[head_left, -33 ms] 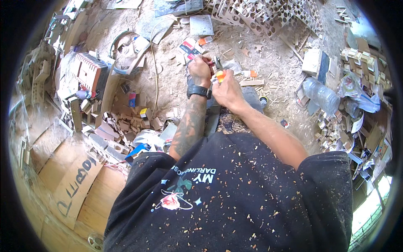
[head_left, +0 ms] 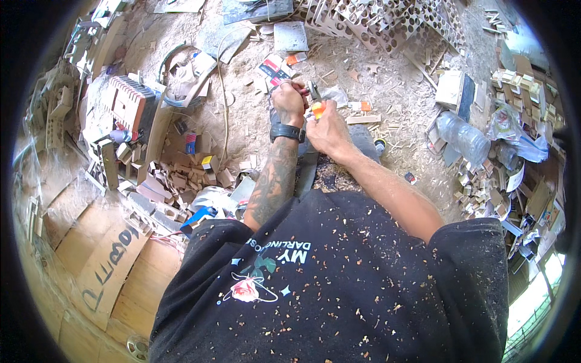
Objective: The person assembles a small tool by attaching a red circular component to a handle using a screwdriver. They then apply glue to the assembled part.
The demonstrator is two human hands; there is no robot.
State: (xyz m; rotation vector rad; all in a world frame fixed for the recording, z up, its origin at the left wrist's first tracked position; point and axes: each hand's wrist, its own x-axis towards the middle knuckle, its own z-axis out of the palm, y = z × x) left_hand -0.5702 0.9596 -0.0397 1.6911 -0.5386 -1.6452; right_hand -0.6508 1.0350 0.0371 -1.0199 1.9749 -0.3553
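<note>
My left hand point(head_left: 287, 101), with a black watch point(head_left: 287, 132) on its wrist, is closed round a small tool point(head_left: 313, 91) that shows a grey metal head and a bit of red. I cannot make out its exact kind. Close beside it, my right hand point(head_left: 328, 132) is closed on a small orange-and-yellow object point(head_left: 318, 109), partly hidden by the fingers. The two hands nearly meet in front of my lap, where wood chips lie on dark cloth. Beyond them on the ground lie a red, white and black packet point(head_left: 273, 69) and a clear plastic bag point(head_left: 334, 95).
Wood blocks point(head_left: 177, 176) lie heaped at the left, near an orange slotted crate point(head_left: 128, 106). On the right are a large clear bottle point(head_left: 463, 138) and more block piles point(head_left: 481, 184). Perforated wooden sheets point(head_left: 378, 23) lie at the back. A cable point(head_left: 226, 115) crosses the dusty ground.
</note>
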